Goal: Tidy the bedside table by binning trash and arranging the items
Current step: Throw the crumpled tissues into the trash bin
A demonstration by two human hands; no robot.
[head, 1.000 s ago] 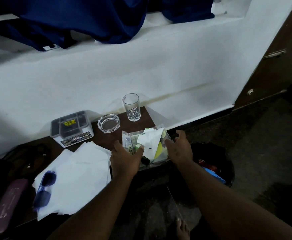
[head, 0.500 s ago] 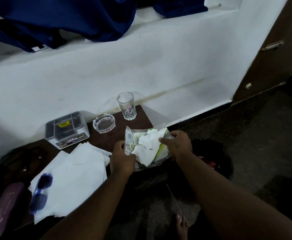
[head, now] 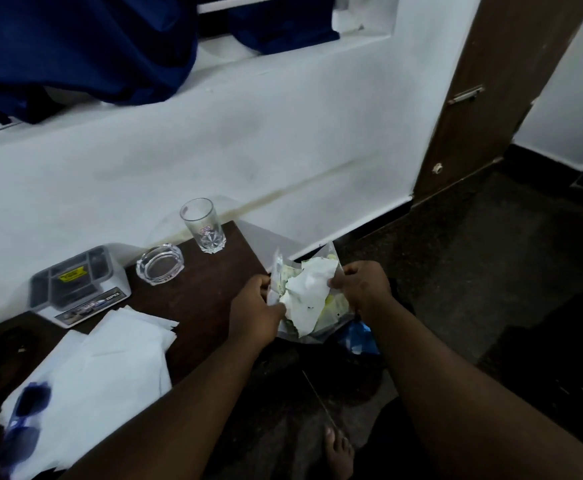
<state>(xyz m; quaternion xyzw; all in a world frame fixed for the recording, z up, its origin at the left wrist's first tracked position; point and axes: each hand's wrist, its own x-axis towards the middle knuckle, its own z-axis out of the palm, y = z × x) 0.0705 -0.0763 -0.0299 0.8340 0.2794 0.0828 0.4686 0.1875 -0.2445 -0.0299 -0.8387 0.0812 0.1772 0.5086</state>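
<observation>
A bundle of trash, clear plastic wrappers with crumpled white paper and yellow-green scraps, hangs just past the right edge of the dark wooden bedside table. My left hand grips its left side and my right hand pinches its right side. Below the bundle sits a dark bin with blue plastic showing inside. On the table stand a clear drinking glass, a glass ashtray and a small grey-white box.
White paper sheets lie spread over the table's near left, with blue sunglasses on them. Blue cloth hangs over the white ledge above. A brown door stands at the right. My bare foot is on the dark floor.
Both hands have lifted the trash bundle off the table's right corner and carried it rightward over the bin. The other table items have stayed put.
</observation>
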